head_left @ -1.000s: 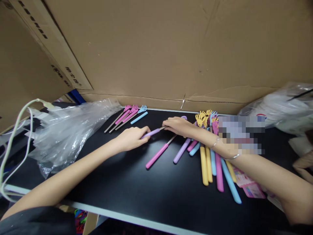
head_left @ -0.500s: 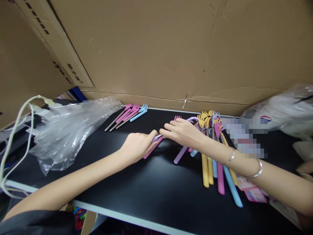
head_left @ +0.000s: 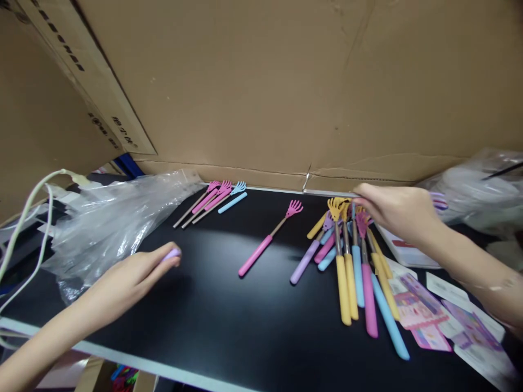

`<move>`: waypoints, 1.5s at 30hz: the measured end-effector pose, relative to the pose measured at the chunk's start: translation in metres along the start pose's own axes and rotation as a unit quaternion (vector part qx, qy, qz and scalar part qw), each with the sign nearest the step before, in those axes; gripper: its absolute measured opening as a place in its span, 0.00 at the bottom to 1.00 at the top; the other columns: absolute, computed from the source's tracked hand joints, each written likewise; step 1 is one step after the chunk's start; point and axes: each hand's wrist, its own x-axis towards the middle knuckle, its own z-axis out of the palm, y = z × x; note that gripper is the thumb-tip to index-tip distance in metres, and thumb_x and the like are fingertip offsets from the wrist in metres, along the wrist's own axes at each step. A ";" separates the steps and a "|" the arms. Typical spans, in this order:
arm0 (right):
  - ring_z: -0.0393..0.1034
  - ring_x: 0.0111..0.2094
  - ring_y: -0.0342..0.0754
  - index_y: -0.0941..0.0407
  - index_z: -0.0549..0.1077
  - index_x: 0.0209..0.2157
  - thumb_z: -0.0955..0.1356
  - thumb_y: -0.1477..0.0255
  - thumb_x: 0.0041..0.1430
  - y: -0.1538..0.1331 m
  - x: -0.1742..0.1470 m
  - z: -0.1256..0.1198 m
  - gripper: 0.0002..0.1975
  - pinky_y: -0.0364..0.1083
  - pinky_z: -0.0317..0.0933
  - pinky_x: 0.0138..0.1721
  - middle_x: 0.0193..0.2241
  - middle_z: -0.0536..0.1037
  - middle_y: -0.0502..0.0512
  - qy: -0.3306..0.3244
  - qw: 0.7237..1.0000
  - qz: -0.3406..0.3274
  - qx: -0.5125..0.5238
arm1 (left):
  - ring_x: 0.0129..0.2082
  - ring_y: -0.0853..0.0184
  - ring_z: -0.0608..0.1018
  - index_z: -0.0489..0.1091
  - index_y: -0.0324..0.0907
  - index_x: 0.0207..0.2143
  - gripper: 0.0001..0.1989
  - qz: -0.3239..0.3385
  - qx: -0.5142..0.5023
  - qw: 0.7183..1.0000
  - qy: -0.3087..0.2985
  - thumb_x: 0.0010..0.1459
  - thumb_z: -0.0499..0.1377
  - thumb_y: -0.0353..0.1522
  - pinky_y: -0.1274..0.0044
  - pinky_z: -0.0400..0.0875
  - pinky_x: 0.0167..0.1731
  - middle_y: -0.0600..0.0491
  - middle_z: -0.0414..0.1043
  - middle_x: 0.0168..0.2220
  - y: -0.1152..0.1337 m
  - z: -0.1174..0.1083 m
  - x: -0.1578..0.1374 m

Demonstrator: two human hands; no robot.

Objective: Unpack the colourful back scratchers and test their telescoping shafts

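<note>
My left hand is closed around a lavender handle, of which only a short end shows at my fingertips. My right hand is over the far end of a pile of back scratchers with yellow, blue, pink and purple handles; its fingers are pinched together, and what they hold is hidden. Between my hands a pink back scratcher lies alone on the black table, its claw pointing away from me. Farther left lie metal rods with pink and blue claws and loose handles.
Clear plastic bags and a white cable lie at the left. A cardboard wall closes off the back. Printed cards are spread at the right, near a stuffed plastic bag. Below the table edge stands an open box.
My hands have parted: the left has moved left and towards me with the lavender handle, the right has gone right to the pile's far end. The pink back scratcher is now uncovered.
</note>
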 end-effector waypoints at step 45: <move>0.65 0.27 0.42 0.55 0.71 0.37 0.57 0.70 0.68 -0.051 0.053 0.080 0.13 0.46 0.48 0.27 0.30 0.74 0.51 -0.186 0.952 -0.223 0.092 | 0.34 0.62 0.75 0.70 0.46 0.37 0.24 -0.009 0.052 0.997 0.055 0.63 0.41 0.50 0.77 0.62 0.29 0.53 0.72 0.38 -0.008 -0.005 0.047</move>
